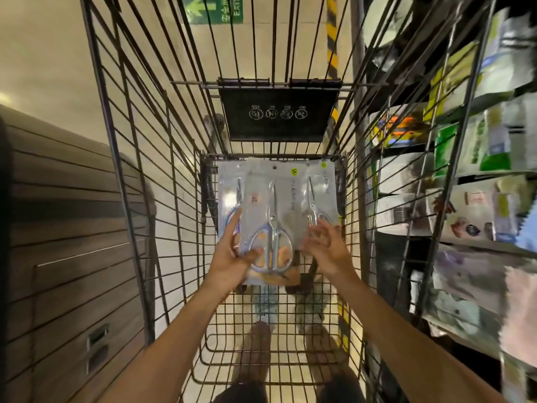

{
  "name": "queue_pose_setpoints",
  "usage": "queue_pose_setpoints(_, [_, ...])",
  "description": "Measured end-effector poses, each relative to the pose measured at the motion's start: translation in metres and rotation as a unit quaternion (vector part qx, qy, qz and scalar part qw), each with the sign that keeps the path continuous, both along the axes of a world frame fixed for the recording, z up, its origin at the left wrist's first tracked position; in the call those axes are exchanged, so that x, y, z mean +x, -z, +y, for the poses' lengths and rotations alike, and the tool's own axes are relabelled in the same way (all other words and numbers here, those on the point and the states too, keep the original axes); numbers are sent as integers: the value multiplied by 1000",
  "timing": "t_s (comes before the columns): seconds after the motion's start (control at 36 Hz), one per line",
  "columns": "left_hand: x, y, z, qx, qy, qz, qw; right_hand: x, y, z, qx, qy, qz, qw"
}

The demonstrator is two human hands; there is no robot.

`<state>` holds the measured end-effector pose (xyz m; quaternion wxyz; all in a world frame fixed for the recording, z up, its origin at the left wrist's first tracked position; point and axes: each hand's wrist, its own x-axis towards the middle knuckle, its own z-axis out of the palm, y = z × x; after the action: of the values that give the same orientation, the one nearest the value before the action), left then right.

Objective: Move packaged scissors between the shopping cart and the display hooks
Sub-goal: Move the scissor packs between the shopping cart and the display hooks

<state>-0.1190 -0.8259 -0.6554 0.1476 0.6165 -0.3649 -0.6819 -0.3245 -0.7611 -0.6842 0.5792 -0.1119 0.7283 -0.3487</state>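
Observation:
I look down into a black wire shopping cart [136, 181]. My left hand [234, 254] grips a clear packet of silver scissors [271, 216], thumb on its front over the handles, fingers behind. Two more scissor packets lie behind it, one at the left [229, 184] and one at the right [321, 187]. My right hand [324, 245] hovers beside the held packet's right edge with fingers spread, over the right packet; I cannot tell if it touches anything.
A rack of hanging packaged goods [465, 158] runs along the right of the cart, blurred. A dark slatted counter with drawers [66, 228] stands at the left. The cart's folded black child-seat flap [279, 112] is ahead. My feet show through the cart floor.

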Motion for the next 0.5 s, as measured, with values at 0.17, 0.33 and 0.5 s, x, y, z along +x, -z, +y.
queue_pose_setpoints(0.17, [21, 6, -2, -29, -4, -3, 1000, -21, 59, -3, 46, -90, 218, 971])
queue_pose_setpoints(0.33, [30, 6, -3, -58, -29, 19, 998, -20, 82, -14, 88, -154, 321, 930])
queue_pose_setpoints(0.5, [34, 5, -3, -78, -23, 8, 997, -9, 74, -22, 99, -136, 384, 908])
